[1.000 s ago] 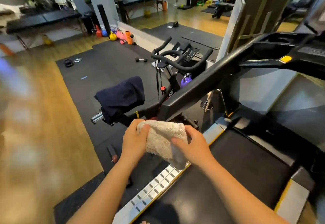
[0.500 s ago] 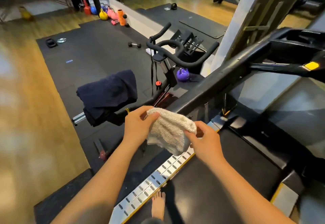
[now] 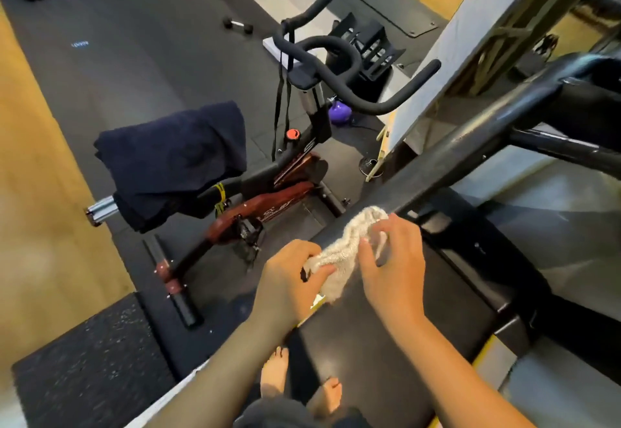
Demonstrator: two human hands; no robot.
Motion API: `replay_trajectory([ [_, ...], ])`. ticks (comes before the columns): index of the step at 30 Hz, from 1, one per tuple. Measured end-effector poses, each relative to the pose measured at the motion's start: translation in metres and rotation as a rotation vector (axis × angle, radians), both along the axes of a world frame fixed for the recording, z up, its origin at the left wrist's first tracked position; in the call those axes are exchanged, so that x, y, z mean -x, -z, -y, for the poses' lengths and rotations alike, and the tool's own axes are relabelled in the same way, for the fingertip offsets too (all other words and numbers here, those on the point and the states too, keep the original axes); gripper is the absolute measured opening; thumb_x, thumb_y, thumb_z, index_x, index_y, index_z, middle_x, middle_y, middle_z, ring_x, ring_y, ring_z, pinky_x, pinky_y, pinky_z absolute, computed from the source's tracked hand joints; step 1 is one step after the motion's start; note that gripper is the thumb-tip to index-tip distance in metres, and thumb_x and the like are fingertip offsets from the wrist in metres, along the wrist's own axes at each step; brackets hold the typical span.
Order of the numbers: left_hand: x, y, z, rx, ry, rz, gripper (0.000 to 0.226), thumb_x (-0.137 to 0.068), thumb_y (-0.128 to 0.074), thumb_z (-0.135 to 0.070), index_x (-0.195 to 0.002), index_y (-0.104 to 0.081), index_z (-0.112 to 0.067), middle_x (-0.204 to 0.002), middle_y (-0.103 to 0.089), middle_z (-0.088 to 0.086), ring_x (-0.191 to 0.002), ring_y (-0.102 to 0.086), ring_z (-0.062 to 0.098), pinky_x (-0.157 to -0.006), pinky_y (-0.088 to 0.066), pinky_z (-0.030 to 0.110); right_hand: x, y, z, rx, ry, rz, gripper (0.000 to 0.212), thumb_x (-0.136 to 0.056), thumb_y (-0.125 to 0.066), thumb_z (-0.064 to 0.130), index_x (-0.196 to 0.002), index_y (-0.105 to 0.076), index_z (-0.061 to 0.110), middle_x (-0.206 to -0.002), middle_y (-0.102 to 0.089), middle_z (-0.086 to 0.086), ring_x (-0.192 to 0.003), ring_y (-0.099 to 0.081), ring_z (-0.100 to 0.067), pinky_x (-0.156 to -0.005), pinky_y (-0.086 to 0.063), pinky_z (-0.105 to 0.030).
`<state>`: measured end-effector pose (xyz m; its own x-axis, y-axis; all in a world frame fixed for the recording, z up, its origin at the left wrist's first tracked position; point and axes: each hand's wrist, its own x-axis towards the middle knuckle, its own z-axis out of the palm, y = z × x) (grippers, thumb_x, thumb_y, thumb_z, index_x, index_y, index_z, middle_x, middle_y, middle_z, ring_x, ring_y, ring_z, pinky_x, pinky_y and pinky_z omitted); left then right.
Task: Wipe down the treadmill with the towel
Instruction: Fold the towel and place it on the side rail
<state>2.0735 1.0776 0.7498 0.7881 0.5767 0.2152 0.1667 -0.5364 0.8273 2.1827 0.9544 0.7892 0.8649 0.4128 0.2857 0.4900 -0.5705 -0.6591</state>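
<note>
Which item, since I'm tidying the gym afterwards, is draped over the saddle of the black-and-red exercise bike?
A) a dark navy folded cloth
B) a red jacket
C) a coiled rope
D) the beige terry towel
A: a dark navy folded cloth lies over the black-and-red exercise bike saddle; the beige terry towel is gripped by the left hand and right hand at the black treadmill.
</note>
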Motion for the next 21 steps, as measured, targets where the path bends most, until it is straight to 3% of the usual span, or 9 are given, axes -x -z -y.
replay_trajectory([
  [2,0.0,0.0,0.002,0.017,0.003,-0.018,0.022,-0.083,-0.073,-0.033,-0.092,-0.063,-0.016,-0.084,-0.056,-0.013,-0.069,-0.048,0.005,-0.066,-0.035,0.01,0.002,0.014,0.002,0.119,-0.165,0.175,0.018,-0.087,-0.061,0.007,-0.104,-0.067,0.009,-0.127,-0.051,-0.007,-0.129,-0.044,-0.028,-0.104,-0.038,-0.034],
  [5,0.001,0.0,0.008,0.067,-0.061,-0.048,0.027,-0.082,-0.075,-0.032,-0.102,-0.061,-0.022,-0.092,-0.057,-0.019,-0.079,-0.055,0.004,-0.071,-0.042,0.017,0.005,0.032,0.012,0.303,-0.381,0.29,0.041,-0.092,-0.047,0.014,-0.131,-0.055,0.003,-0.146,-0.042,-0.017,-0.141,-0.031,-0.037,-0.113,-0.024,-0.057],
  [9,0.007,0.001,0.01,0.118,-0.171,-0.052,0.025,-0.085,-0.068,-0.035,-0.104,-0.052,-0.036,-0.093,-0.064,-0.015,-0.083,-0.059,0.007,-0.075,-0.046,0.024,-0.013,0.032,0.023,0.479,-0.536,0.352,0.054,-0.095,-0.041,0.028,-0.144,-0.038,0.006,-0.155,-0.027,-0.016,-0.147,-0.016,-0.034,-0.116,-0.013,-0.059],
  [13,0.002,-0.006,0.013,0.196,-0.26,-0.115,0.024,-0.091,-0.06,-0.034,-0.107,-0.044,-0.042,-0.093,-0.062,-0.012,-0.085,-0.057,0.008,-0.074,-0.049,0.028,-0.037,0.025,0.01,0.515,-0.62,0.434,0.055,-0.094,-0.039,0.032,-0.142,-0.042,0.006,-0.153,-0.032,-0.018,-0.144,-0.023,-0.035,-0.116,-0.008,-0.061],
  [17,-0.005,-0.004,0.011,0.19,-0.27,-0.15,0.015,-0.096,-0.058,-0.027,-0.105,-0.052,-0.038,-0.097,-0.06,-0.015,-0.089,-0.055,0.007,-0.077,-0.05,0.034,-0.03,0.026,0.007,0.486,-0.577,0.399,0.053,-0.096,-0.033,0.033,-0.142,-0.043,0.007,-0.153,-0.033,-0.017,-0.145,-0.022,-0.034,-0.114,-0.011,-0.063],
  [21,-0.015,-0.008,0.001,0.181,-0.23,-0.148,0.014,-0.094,-0.057,-0.026,-0.102,-0.056,-0.037,-0.098,-0.059,-0.019,-0.095,-0.054,0.004,-0.078,-0.047,0.028,-0.013,0.034,0.026,0.4,-0.489,0.349,0.051,-0.094,-0.041,0.032,-0.142,-0.04,0.014,-0.153,-0.031,-0.015,-0.145,-0.021,-0.034,-0.112,-0.021,-0.061],
])
